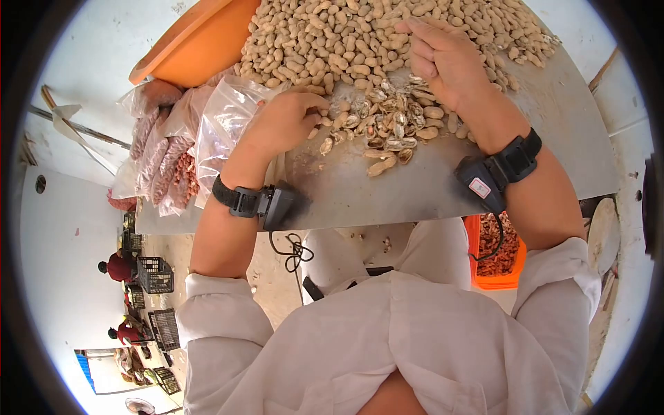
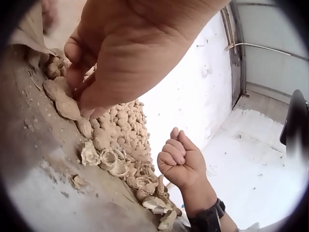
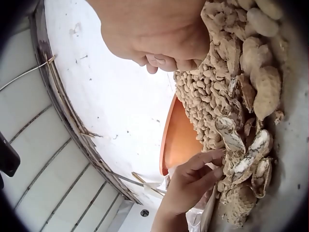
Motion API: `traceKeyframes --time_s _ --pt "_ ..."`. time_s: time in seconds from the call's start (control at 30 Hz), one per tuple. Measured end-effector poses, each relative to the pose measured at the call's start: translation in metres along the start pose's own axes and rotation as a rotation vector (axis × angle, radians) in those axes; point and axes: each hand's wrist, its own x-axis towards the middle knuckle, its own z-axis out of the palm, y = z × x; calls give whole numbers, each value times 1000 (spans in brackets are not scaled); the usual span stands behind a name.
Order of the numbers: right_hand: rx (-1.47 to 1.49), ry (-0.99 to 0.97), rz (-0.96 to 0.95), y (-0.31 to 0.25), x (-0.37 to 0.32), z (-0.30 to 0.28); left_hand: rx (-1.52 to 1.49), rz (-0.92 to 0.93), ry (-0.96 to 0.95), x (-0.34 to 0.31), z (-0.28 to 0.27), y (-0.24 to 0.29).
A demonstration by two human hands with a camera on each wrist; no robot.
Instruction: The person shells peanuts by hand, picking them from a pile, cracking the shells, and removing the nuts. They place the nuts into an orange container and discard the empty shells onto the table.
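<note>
My left hand (image 1: pixel 287 121) is at the near left edge of the peanut pile (image 1: pixel 318 45), low over the metal table. Its thumb and index finger pinch a peanut (image 1: pixel 324 119), with other unshelled peanuts (image 2: pixel 67 104) touching or close by the fingertips. Raised over the pile, my right hand (image 1: pixel 446 62) has its fingers curled in and thumb and index tips together; nothing shows between them in the left wrist view. Between the hands lies a heap of split, empty shells (image 1: pixel 398 121) mixed with whole peanuts, also seen close up in the right wrist view as open shells (image 3: pixel 251 154).
An orange basin (image 1: pixel 200 45) leans at the back left. Plastic bags of reddish kernels (image 1: pixel 166 149) stand beside my left forearm. Below the table's near edge (image 1: pixel 387 223), an orange-red tub (image 1: pixel 501 282) holds reddish kernels. Farther left are people and black crates (image 1: pixel 155 274).
</note>
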Motion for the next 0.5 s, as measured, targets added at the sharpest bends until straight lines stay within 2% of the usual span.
traceKeyframes --time_s 0.13,0.23,0.33,0.43,0.5 --pt "-7 10 -6 -2 -2 3 57 57 54 2 0 -4" --pt "-7 -45 -23 -2 -2 1 4 -4 40 2 -3 2" --pt "-36 -30 -36 -2 -3 3 -132 -114 127 1 0 5" --pt "-163 -35 -47 0 -5 7 -507 -217 276 8 4 10" --pt "-164 -86 44 3 -6 11 -620 -168 307 12 3 27"
